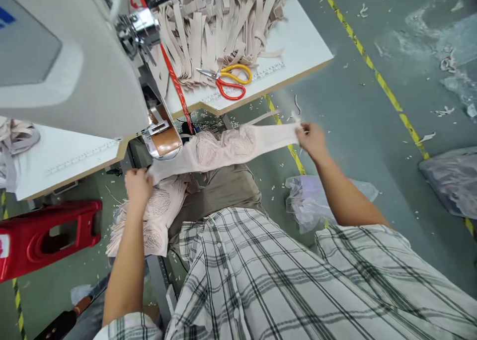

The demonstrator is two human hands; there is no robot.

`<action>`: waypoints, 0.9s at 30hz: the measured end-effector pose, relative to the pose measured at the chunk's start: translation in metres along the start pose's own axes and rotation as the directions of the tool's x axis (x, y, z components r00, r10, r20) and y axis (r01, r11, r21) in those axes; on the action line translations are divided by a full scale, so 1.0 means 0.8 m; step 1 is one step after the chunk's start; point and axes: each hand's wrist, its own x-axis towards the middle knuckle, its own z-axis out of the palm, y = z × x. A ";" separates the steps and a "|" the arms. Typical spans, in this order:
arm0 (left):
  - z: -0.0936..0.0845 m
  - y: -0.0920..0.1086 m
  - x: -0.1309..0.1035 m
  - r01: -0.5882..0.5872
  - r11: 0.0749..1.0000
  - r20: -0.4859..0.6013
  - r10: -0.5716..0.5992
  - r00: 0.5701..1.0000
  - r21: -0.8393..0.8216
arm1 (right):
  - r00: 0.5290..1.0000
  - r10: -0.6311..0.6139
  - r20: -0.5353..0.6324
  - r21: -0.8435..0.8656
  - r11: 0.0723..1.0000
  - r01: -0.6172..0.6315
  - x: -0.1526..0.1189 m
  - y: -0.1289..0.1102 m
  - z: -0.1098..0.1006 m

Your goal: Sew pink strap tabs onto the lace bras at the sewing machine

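A pale pink bra [238, 145] is stretched out sideways above my lap, its two lace cups in the middle. My left hand [138, 186] pinches its left end, just below the sewing machine's metal arm. At the other end, the fingers of my right hand [311, 138] close on the tip of the band, out over the floor. More lace pieces [158, 215] lie in a pile beside my left forearm.
The sewing machine [74, 61] fills the upper left. Scissors [233, 81] and a heap of beige straps [219, 27] lie on the white table [305, 42]. A red stool [52, 235] stands at left; plastic bags [311, 201] lie on the floor at right.
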 end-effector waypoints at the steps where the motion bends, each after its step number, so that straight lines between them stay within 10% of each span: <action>1: 0.018 0.022 -0.007 -0.032 0.999 0.024 0.032 0.999 -0.013 | 0.998 -0.020 0.052 -0.034 0.999 0.022 -0.012 -0.005 0.015; 4: 0.054 0.089 -0.037 -0.178 0.978 0.159 0.194 0.968 -0.109 | 0.904 -0.292 0.312 -0.081 0.940 0.331 -0.063 -0.050 0.079; 9: 0.017 0.095 -0.120 -0.108 0.982 0.245 0.144 0.959 -0.158 | 0.342 -0.647 0.681 0.097 0.543 0.834 -0.155 -0.143 0.171; 12: -0.037 0.034 -0.197 0.225 0.974 0.086 -0.223 0.971 -0.010 | 0.334 -0.655 0.677 0.086 0.522 0.849 -0.166 -0.159 0.193; 16: -0.059 -0.041 -0.287 0.639 0.757 -0.105 -0.630 0.769 0.137 | 0.451 -0.606 0.655 0.027 0.615 0.788 -0.153 -0.162 0.207; 19: -0.039 -0.064 -0.312 0.696 0.700 -0.012 -0.703 0.711 0.159 | 0.455 -0.540 0.708 -0.008 0.638 0.770 -0.159 -0.172 0.210; 23: -0.048 -0.038 -0.306 0.658 0.738 0.017 -0.667 0.745 0.148 | 0.455 -0.584 0.673 0.057 0.653 0.755 -0.201 -0.222 0.178; 25: -0.079 -0.006 -0.303 0.623 0.772 -0.034 -0.624 0.780 0.123 | 0.370 -0.683 0.631 0.218 0.613 0.760 -0.241 -0.263 0.145; 27: -0.111 0.019 -0.309 0.529 0.847 -0.088 -0.524 0.847 0.049 | 0.052 -0.794 0.605 0.514 0.441 0.736 -0.285 -0.309 0.118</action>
